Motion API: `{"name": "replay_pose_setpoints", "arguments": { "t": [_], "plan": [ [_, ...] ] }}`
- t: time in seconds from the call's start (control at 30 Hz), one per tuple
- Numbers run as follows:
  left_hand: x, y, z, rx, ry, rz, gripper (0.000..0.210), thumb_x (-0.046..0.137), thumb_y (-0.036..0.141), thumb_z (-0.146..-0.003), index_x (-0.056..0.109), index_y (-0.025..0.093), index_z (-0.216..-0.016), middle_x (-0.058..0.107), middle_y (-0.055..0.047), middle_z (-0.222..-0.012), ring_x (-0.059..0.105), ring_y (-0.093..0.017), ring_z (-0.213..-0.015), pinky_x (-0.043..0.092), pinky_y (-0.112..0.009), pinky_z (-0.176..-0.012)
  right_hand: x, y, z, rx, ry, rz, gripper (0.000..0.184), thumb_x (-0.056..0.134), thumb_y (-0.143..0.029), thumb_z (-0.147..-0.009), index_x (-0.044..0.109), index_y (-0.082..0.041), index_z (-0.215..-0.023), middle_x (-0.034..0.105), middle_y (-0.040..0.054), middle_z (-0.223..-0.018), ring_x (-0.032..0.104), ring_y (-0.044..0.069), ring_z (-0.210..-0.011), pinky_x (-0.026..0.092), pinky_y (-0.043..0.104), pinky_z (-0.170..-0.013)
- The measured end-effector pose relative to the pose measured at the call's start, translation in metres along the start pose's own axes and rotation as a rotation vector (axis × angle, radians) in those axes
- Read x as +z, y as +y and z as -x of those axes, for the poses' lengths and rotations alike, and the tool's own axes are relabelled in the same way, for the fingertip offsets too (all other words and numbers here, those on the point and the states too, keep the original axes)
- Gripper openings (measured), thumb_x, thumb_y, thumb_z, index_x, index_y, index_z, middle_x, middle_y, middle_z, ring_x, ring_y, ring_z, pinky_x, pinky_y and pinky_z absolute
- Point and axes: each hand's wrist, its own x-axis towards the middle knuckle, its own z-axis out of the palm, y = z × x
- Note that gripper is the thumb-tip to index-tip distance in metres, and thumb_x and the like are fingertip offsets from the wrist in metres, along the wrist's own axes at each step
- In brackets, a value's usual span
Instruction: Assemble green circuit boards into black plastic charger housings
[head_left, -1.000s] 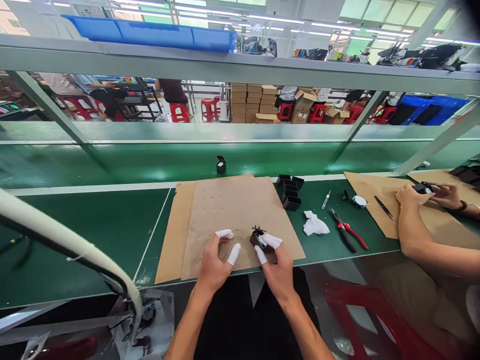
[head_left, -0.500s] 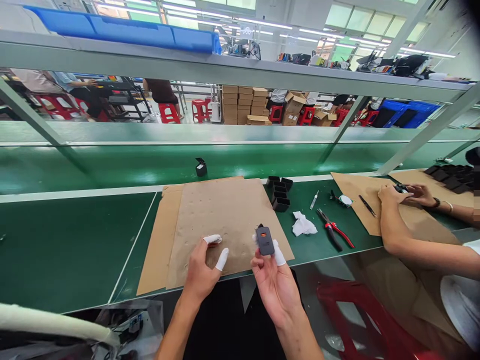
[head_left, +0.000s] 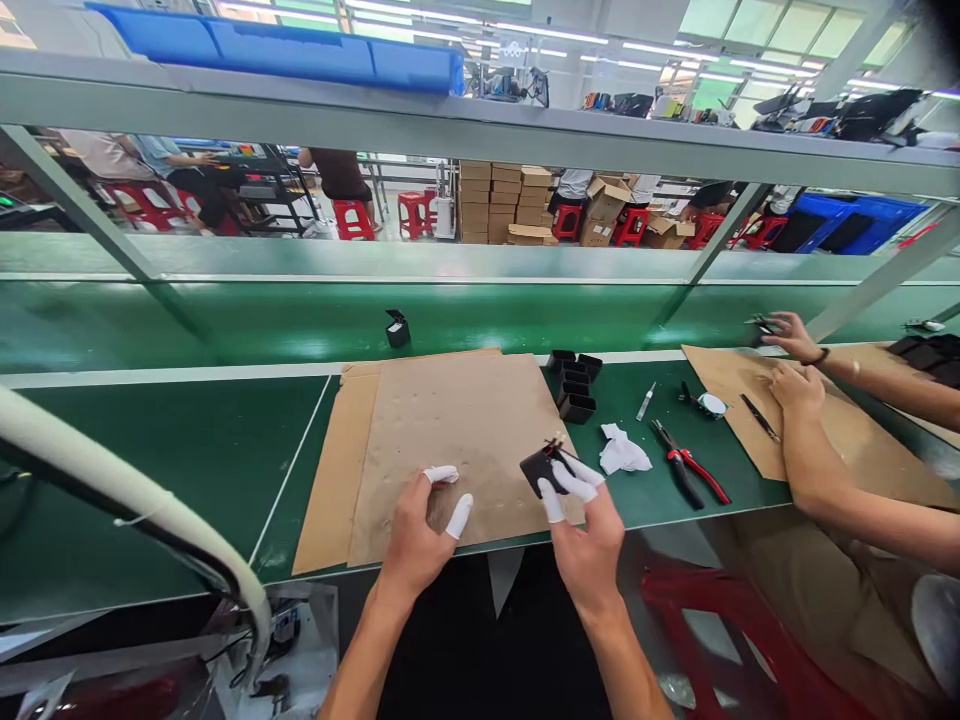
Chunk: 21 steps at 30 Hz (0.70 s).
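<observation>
My right hand (head_left: 589, 535), with white finger cots on its fingertips, grips a small black device (head_left: 543, 470) over the right edge of the cardboard sheet (head_left: 457, 430). Reddish bits show at the device's top end, too small to make out. My left hand (head_left: 421, 530) hovers at the cardboard's front edge, thumb and forefinger apart in white cots, with nothing between them. Just beyond the right hand stand several open black cases (head_left: 576, 390). To its right lie a crumpled white tissue (head_left: 624, 450) and red-and-black pliers (head_left: 688, 465).
A small black box with a raised lid (head_left: 397, 330) stands past the cardboard. A white tube (head_left: 646, 402) and a round white-faced part (head_left: 711, 405) lie at right. A co-worker's hands (head_left: 799, 360) work over another cardboard (head_left: 742, 450). A pale hose (head_left: 150, 510) arches at left.
My right hand has turned the black device from upright to tilted, its fingers now over it. The co-worker's one hand has reached out toward the back. The view has shifted slightly.
</observation>
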Motion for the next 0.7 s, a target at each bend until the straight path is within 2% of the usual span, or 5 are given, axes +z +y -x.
{"name": "replay_pose_setpoints", "arguments": {
  "t": [0.1, 0.23, 0.5, 0.63, 0.7],
  "plan": [
    [-0.001, 0.002, 0.000, 0.000, -0.008, -0.001, 0.025, 0.070, 0.037, -0.100, 0.066, 0.025, -0.122, 0.071, -0.008, -0.115, 0.071, -0.026, -0.108, 0.061, -0.045, -0.097, 0.000, 0.027, 0.008, -0.086, -0.160, 0.191, 0.023, 0.069, -0.026, -0.104, 0.082, -0.031, -0.121, 0.080, 0.0109, -0.121, 0.078, 0.028, -0.114, 0.065, 0.046, -0.101],
    [-0.003, 0.004, -0.001, 0.016, -0.009, -0.003, 0.023, 0.071, 0.037, -0.100, 0.067, 0.026, -0.120, 0.072, -0.007, -0.113, 0.072, -0.026, -0.105, 0.062, -0.044, -0.094, 0.002, 0.034, 0.014, -0.049, -0.207, 0.187, 0.027, 0.067, -0.025, -0.105, 0.081, -0.032, -0.127, 0.080, 0.0108, -0.124, 0.077, 0.028, -0.118, 0.064, 0.048, -0.103],
    [-0.007, 0.007, 0.003, -0.006, 0.040, 0.049, 0.023, 0.074, 0.036, -0.098, 0.070, 0.026, -0.118, 0.075, -0.008, -0.112, 0.074, -0.027, -0.105, 0.064, -0.046, -0.095, 0.007, 0.037, 0.021, -0.056, -0.108, 0.138, 0.032, 0.077, -0.031, -0.098, 0.081, -0.032, -0.130, 0.078, 0.0116, -0.133, 0.075, 0.033, -0.122, 0.059, 0.057, -0.109],
    [-0.012, 0.008, 0.001, -0.009, 0.125, 0.057, 0.022, 0.071, 0.039, -0.100, 0.071, 0.024, -0.116, 0.077, -0.008, -0.109, 0.076, -0.027, -0.102, 0.064, -0.047, -0.094, 0.010, 0.003, 0.010, -0.162, 0.165, 0.085, 0.036, 0.095, -0.026, -0.079, 0.083, -0.031, -0.112, 0.081, 0.0104, -0.120, 0.077, 0.034, -0.110, 0.060, 0.060, -0.101],
    [-0.015, 0.011, -0.003, -0.015, 0.160, 0.077, 0.024, 0.069, 0.041, -0.102, 0.071, 0.022, -0.115, 0.077, -0.008, -0.109, 0.075, -0.025, -0.100, 0.065, -0.046, -0.093, 0.015, -0.033, -0.005, -0.148, 0.128, -0.092, 0.032, 0.098, -0.021, -0.073, 0.083, -0.034, -0.098, 0.082, 0.0072, -0.103, 0.077, 0.032, -0.096, 0.063, 0.056, -0.090]
  ]
}}
